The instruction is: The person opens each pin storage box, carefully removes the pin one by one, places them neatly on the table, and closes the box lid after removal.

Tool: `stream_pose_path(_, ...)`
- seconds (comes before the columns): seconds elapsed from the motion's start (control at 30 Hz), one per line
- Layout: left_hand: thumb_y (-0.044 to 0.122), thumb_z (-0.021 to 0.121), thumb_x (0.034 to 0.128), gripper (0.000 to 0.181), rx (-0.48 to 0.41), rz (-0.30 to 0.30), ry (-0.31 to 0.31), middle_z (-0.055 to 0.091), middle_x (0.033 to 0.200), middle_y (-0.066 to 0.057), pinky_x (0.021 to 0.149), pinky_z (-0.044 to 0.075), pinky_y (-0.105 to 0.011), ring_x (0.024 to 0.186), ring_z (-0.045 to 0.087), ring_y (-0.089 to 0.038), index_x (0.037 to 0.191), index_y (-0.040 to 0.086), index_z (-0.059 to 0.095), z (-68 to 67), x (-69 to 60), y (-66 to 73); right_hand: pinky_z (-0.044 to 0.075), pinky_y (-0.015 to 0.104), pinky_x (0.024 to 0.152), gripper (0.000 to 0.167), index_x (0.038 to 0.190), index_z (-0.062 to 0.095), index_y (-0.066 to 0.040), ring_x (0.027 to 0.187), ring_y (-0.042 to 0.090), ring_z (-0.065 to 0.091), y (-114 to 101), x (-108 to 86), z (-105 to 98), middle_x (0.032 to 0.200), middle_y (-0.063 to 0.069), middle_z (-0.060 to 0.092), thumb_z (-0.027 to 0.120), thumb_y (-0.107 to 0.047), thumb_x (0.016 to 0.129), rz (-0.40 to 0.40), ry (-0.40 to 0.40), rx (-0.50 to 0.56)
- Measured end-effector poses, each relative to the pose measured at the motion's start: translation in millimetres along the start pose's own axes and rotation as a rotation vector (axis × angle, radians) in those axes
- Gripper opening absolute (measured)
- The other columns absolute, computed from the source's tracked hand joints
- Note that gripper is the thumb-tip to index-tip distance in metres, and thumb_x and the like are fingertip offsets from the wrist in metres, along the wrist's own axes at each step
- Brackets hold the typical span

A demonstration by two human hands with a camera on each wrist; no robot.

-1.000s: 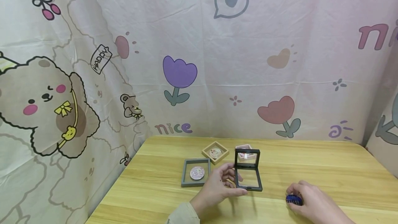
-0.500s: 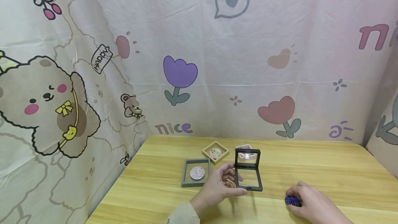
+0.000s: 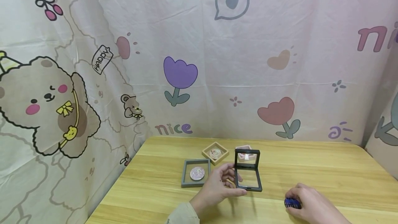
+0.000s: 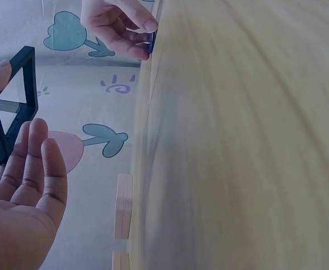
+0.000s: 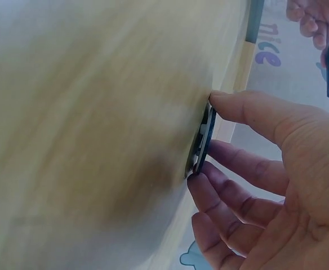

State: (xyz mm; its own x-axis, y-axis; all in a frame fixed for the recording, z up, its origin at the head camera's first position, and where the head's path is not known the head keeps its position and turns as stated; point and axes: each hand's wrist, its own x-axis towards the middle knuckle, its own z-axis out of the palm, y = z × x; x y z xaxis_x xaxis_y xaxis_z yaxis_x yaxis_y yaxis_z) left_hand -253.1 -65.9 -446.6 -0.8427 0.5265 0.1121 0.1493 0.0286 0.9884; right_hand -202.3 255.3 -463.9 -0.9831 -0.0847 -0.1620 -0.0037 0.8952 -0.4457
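1. Barely anything has moved since a second ago: we see the right hand [image 3: 311, 199] and its blue piece [image 3: 292, 203] shifted a touch nearer the person and leftward, while the left hand [image 3: 214, 187] and its black frame [image 3: 247, 166] stay nearly where they were.
2. We find the black frame unfolded into two hinged windows, the upper part raised, the lower part leaning toward us; the left wrist view shows it held above the table [image 3: 342, 168], well apart from the wood.
3. Our left hand pinches that frame at its left side, thumb along the near edge; the other fingers lie loosely bent beside it.
4. Our right hand pinches the blue piece between thumb and fingertips, to the right of the frame. From the right wrist we see the piece edge-on and thin, close by the tabletop; whether it touches the wood we cannot tell.
5. Just left of the left hand we have a grey tray [image 3: 184, 174], a pale printed disc [image 3: 197, 173] lying flat inside.
6. Behind it sits a wooden tray [image 3: 208, 158], turned cornerwise, holding a round floral piece [image 3: 215, 153].
7. We see a pink tray [image 3: 244, 146] farther back, partly through the frame's upper window.
8. Printed cloth [image 3: 211, 78] hangs behind the table.
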Motion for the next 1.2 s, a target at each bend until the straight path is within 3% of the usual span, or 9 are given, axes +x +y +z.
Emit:
stream_pose_path(0.2,0.011,0.094,0.0818,0.093,0.001,-0.008,0.002,0.075,0.111,0.004,0.083,0.061,-0.018,0.097,0.069,-0.011,0.159,0.001,0.044,-0.1,-0.3,1.1,0.062,0.049,0.085,0.033,0.108,0.080,-0.018,0.092,0.019,0.058,-1,-1.7,-1,0.103,-0.001,0.067,0.092,-0.035,0.083,-0.033,0.021,-0.041)
stream_pose_path(0.37,0.013,0.094,0.0826,0.093,0.006,-0.002,-0.013,0.075,0.111,0.003,0.083,0.062,-0.018,0.095,0.069,-0.010,0.159,0.001,0.043,-0.6,-0.3,0.7,0.061,0.050,0.088,0.040,0.108,0.080,-0.020,0.101,0.020,0.061,-3,-8.2,-5,0.109,-0.002,0.071,0.091,-0.047,0.082,-0.128,0.139,-0.092)
stream_pose_path(0.53,0.014,0.094,0.0829,0.094,0.016,0.004,-0.017,0.075,0.112,0.003,0.083,0.062,-0.018,0.096,0.070,-0.011,0.160,0.001,0.042,-1.4,-1.6,0.3,0.062,0.041,0.087,0.045,0.118,0.077,-0.012,0.107,0.023,0.068,-11,-11.8,-17,0.117,0.000,0.076,0.081,-0.050,0.093,-0.221,0.217,0.013)
stream_pose_path(0.63,0.014,0.094,0.0825,0.094,0.019,0.013,-0.012,0.075,0.112,0.002,0.084,0.062,-0.019,0.099,0.071,-0.015,0.160,0.001,0.042,-1.0,-1.5,0.2,0.060,0.029,0.081,0.043,0.125,0.075,-0.009,0.103,0.014,0.068,-20,-11.4,-24,0.117,-0.001,0.077,0.075,-0.044,0.100,-0.238,0.209,0.121)
stream_pose_path(0.8,0.015,0.095,0.0821,0.093,0.033,0.037,-0.025,0.076,0.111,0.003,0.084,0.063,-0.021,0.095,0.071,-0.012,0.158,0.000,0.044,0.5,-0.8,-0.4,0.057,0.025,0.078,0.046,0.136,0.070,-0.007,0.099,0.002,0.068,-39,-8.6,-34,0.119,-0.001,0.079,0.062,-0.043,0.108,-0.231,0.148,0.271)
stream_pose_path(1.0,0.015,0.095,0.0817,0.089,0.039,0.045,-0.027,0.076,0.110,0.004,0.084,0.063,-0.021,0.092,0.071,-0.008,0.156,0.002,0.047,1.7,-0.8,-1.5,0.061,0.028,0.088,0.050,0.144,0.060,0.004,0.110,0.024,0.074,-63,3.3,-44,0.129,0.015,0.075,0.051,-0.034,0.114,-0.339,0.040,0.450)
stream_pose_path(1.1,0.012,0.095,0.0812,0.085,0.040,0.038,-0.029,0.076,0.110,0.005,0.084,0.063,-0.021,0.092,0.071,-0.008,0.154,0.005,0.051,3.3,-0.9,-0.8,0.061,0.036,0.089,0.050,0.142,0.061,0.003,0.112,0.027,0.072,-75,8.2,-47,0.124,0.013,0.076,0.046,-0.036,0.116,-0.312,0.021,0.491)
stream_pose_path(1.2,0.011,0.094,0.0811,0.082,0.038,0.022,-0.035,0.076,0.109,0.006,0.084,0.064,-0.021,0.092,0.070,-0.008,0.152,0.009,0.053,5.2,-1.1,-0.2,0.059,0.038,0.086,0.057,0.140,0.063,0.004,0.111,0.022,0.070,-86,12.5,-49,0.122,0.013,0.075,0.038,-0.042,0.117,-0.236,0.009,0.534)
